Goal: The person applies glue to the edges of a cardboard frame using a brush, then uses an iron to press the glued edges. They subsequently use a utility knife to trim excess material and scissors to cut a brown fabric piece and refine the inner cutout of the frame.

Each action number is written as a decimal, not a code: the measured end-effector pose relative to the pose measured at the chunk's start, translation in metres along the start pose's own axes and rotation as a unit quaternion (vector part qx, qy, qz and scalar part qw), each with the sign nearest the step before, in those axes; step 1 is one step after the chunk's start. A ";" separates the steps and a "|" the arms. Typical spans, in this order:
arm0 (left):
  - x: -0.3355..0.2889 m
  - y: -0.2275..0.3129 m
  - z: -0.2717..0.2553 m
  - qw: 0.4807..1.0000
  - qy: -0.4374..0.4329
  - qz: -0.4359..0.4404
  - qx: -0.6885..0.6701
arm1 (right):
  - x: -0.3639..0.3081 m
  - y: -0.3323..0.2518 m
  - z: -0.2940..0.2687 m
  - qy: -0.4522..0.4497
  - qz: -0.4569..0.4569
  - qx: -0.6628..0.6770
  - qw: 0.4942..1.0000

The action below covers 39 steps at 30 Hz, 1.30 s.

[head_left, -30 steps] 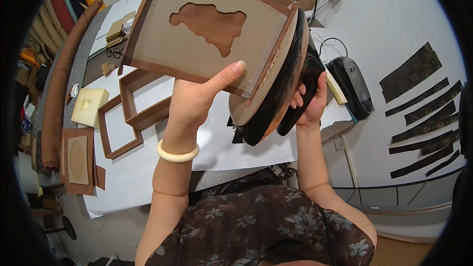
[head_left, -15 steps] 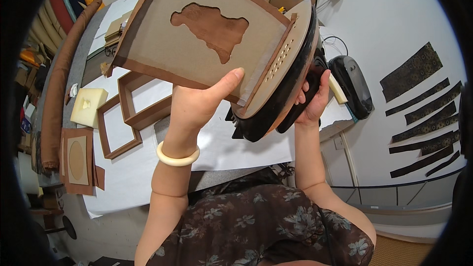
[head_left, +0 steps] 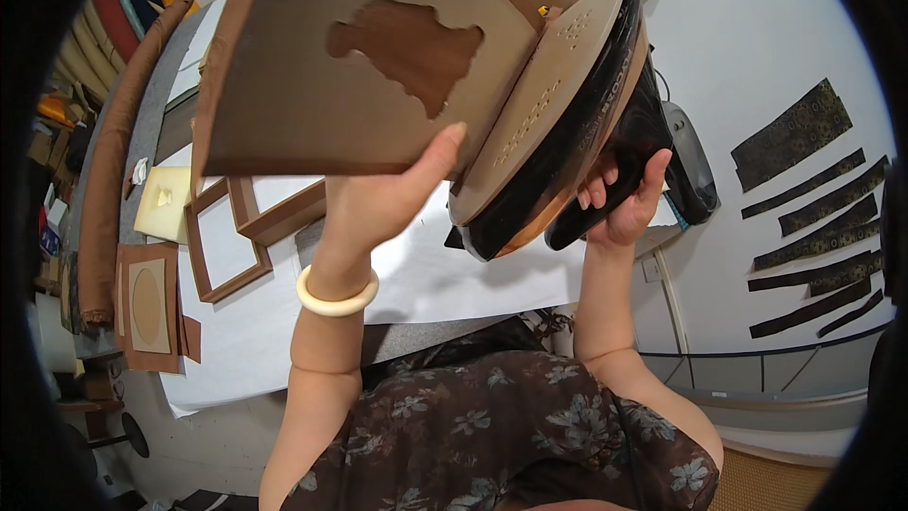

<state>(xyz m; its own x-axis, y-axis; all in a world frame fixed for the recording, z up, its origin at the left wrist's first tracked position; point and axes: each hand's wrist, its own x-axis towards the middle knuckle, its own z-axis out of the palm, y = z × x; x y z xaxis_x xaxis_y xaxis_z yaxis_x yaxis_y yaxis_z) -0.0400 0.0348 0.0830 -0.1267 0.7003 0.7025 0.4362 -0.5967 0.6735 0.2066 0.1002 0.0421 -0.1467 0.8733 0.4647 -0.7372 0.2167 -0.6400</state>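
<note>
My left hand (head_left: 383, 199) pinches the lower edge of a cardboard panel (head_left: 270, 85), its thumb on the near face. Brown fabric borders the panel, and an irregular cutout (head_left: 416, 52) in its middle shows brown inside. With my right hand (head_left: 619, 199) I grip the black handle of a clothes iron (head_left: 577, 147), held up on its side. The beige soleplate (head_left: 539, 95), with rows of steam holes, faces the panel. The panel's right edge meets or nearly meets the soleplate; whether they touch I cannot tell. My left fingertips are hidden behind the panel.
On the white-covered table lie brown open frames (head_left: 222, 246), a pale foam block (head_left: 170, 199) and a panel with an oval (head_left: 149, 308). A long brown fabric roll (head_left: 109, 180) runs along the left. The iron's black base (head_left: 695, 166) stands at right; dark patterned strips (head_left: 813, 218) hang on the wall.
The panel has tilted, its near face now darker and its lower edge nearly level. The iron has shifted right and turned, showing more of its soleplate. My right hand moved right with it.
</note>
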 end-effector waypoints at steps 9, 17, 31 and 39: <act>0.003 0.002 0.010 0.938 0.017 -0.115 -0.327 | 0.009 0.009 -0.015 0.022 0.076 0.096 0.992; -0.004 0.006 0.006 0.989 -0.005 -0.050 -0.139 | 0.003 0.008 -0.025 -0.033 0.070 0.065 0.995; 0.005 0.004 0.007 0.985 0.014 -0.004 -0.170 | 0.001 0.013 -0.012 0.002 0.090 0.111 0.990; -0.002 -0.016 0.022 0.996 0.036 0.064 0.045 | -0.005 -0.012 0.002 0.042 0.037 0.018 0.998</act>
<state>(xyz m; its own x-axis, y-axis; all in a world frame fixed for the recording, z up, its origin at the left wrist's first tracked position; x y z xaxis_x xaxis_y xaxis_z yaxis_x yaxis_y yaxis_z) -0.0269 0.0515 0.0659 -0.1279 0.5891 0.7979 0.5302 -0.6393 0.5570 0.2146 0.0927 0.0488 -0.1477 0.9199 0.3633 -0.7494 0.1356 -0.6481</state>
